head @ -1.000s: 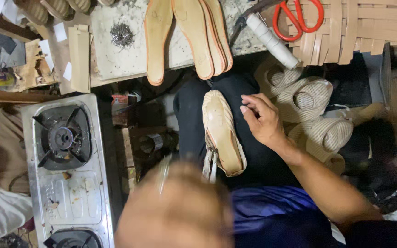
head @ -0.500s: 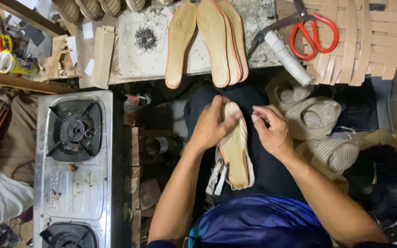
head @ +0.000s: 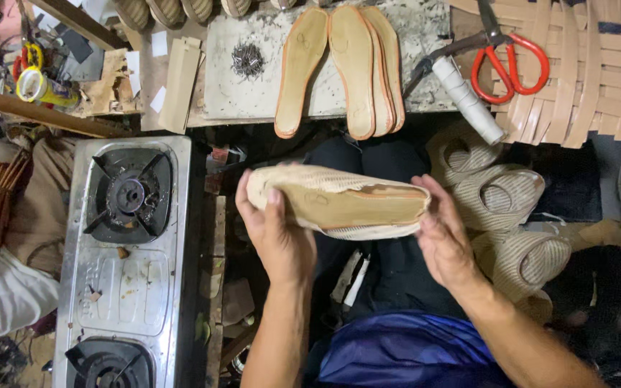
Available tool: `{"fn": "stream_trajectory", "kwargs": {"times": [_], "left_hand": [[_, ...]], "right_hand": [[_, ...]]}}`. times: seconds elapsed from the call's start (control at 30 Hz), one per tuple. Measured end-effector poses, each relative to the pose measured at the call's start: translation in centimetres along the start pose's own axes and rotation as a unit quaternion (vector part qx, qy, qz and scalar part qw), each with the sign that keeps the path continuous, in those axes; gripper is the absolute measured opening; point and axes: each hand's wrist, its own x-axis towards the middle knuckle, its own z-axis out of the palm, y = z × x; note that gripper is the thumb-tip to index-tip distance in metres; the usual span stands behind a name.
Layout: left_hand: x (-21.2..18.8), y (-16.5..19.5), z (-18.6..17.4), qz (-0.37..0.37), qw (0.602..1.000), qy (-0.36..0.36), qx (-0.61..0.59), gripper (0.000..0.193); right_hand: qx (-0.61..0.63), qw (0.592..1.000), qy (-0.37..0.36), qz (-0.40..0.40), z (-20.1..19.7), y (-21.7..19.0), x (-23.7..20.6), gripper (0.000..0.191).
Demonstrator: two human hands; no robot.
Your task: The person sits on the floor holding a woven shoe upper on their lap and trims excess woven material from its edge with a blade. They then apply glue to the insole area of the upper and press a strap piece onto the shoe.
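Two hands: both grasping one woven shoe point(head: 339, 203), sole up, above lap.
Left hand point(head: 276, 228): at 9 o'clock, fingers wrapped round one end.
Right hand point(head: 445, 237): at 3 o'clock, cupping other end.
Progress: upper looks pulled over insole; outer sole seemingly not yet fitted.
Spare soles point(head: 346, 68): 12 o'clock, on bench.

Matt woven-cloth shoe point(head: 339, 208), glossy steel stove point(head: 120, 266)

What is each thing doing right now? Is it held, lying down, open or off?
Shoe: held sideways, sole up, between both hands.
Left hand: gripping one end.
Right hand: supporting the other end.
Scissors: lying closed.
Stove: no flame showing.
Insoles: lying flat, overlapping.
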Motion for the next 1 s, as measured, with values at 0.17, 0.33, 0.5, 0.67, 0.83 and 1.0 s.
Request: {"fn": "stream_trajectory", "kwargs": {"times": [0.17,0.33,0.5,0.67,0.83,1.0], "left_hand": [[-4.4,-0.1,-2.5,-0.086,0.991,-0.091,-0.044,0.058],[-5.0,0.5,-5.0,-0.237,0.931,-0.277,0.033,0.082],[-3.7,-0.2,-2.6,-0.023,0.827,-0.411,0.383,0.09],[-2.5,0.3,-1.7,-0.029,0.85,-0.387,0.356,0.081],[-0.9,1.4,-2.6,-0.081,0.931,-0.252,0.25,0.083],[0.8,3.2,-2.6,-0.156,0.972,-0.157,0.078,0.089]], "right_hand": [[-0.018,0.998,0.026,-0.046,2.7,-2.9,0.6,0.075],[-0.36,0.926,-0.074,-0.087,4.8,-8.7,1.2,0.072],[-0.557,0.804,-0.187,-0.085,7.8,-7.5,1.6,0.065],[-0.455,0.866,-0.203,-0.045,5.8,-6.2,2.6,0.058],[-0.604,0.78,-0.147,-0.067,5.3,-1.8,2.5,0.037],[-0.555,0.742,-0.347,-0.146,6.0,1.6,1.7,0.033]]}}
